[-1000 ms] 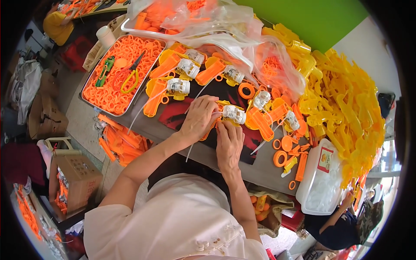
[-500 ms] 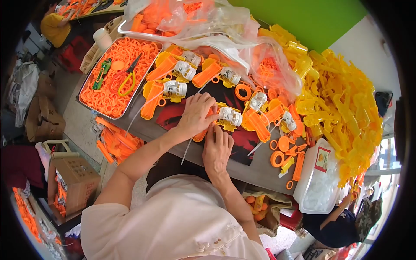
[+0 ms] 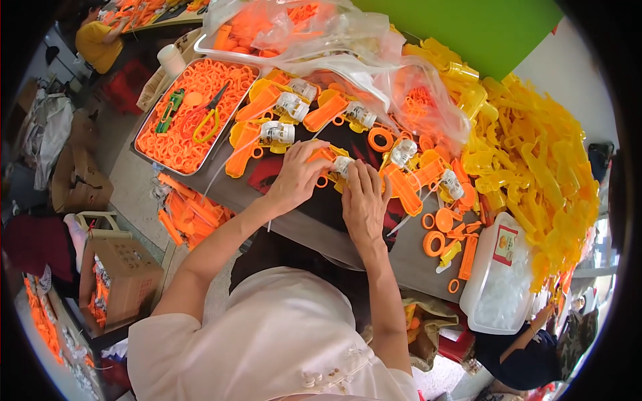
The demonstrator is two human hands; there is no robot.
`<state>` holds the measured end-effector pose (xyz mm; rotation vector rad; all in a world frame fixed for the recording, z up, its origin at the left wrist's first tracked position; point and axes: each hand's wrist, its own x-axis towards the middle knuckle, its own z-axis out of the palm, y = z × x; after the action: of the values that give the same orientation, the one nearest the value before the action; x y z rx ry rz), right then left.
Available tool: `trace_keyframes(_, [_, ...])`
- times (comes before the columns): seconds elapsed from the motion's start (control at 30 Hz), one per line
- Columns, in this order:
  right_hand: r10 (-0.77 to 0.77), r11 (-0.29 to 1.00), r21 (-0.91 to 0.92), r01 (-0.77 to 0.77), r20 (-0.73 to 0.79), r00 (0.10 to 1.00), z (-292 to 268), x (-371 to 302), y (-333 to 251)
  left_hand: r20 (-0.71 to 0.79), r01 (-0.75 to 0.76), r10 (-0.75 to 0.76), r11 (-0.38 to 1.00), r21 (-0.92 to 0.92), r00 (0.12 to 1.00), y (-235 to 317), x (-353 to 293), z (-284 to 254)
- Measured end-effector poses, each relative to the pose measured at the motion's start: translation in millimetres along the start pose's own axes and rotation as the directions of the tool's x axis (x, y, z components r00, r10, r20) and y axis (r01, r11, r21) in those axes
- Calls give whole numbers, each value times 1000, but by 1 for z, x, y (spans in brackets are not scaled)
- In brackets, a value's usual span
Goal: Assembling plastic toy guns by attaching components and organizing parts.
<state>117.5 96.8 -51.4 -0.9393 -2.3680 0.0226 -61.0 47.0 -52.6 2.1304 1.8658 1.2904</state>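
Between my hands, on the dark mat, lies a yellow and orange plastic toy assembly (image 3: 342, 165) with a white cylinder set in it. My left hand (image 3: 299, 177) holds its orange end with bent fingers. My right hand (image 3: 365, 200) is curled over the end with the white cylinder, and its fingers hide much of that part. Similar toy assemblies (image 3: 277, 133) lie beyond my left hand, their orange and yellow shells holding white cylinders. More of them, such as the assembly (image 3: 403, 154) with a clear-topped white cylinder, lie right of my right hand.
A metal tray (image 3: 221, 144) of small orange rings holds scissors (image 3: 207, 125) and a green tool (image 3: 171, 112). Clear bags (image 3: 314, 50) of orange parts stand at the back. Yellow shells (image 3: 528, 160) are heaped right, beside a white tub (image 3: 491, 287). Loose orange rings (image 3: 433, 243) lie near it.
My right hand has moved from the near side of the orange part to the white cylinder's end. My left hand stays at the orange end. The whole view has shifted slightly.
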Motion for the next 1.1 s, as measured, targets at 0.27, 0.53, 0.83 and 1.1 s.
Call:
trace_keyframes(0.27, [11, 998, 63, -11, 4, 1000, 3, 0, -2, 119, -74, 67, 996, 58, 991, 8, 0, -9])
trace_keyframes(0.53, [182, 975, 147, -167, -96, 979, 16, 4, -14, 181, -163, 127, 966, 201, 975, 14, -6, -5])
trace_keyframes(0.83, [132, 991, -1, -134, -128, 983, 16, 0, -18, 120, -284, 267, 944, 168, 956, 8, 17, -11])
trace_keyframes(1.1, [149, 988, -24, -150, -50, 988, 9, -4, -12, 191, -388, 361, 912, 131, 913, 4, 3, -7])
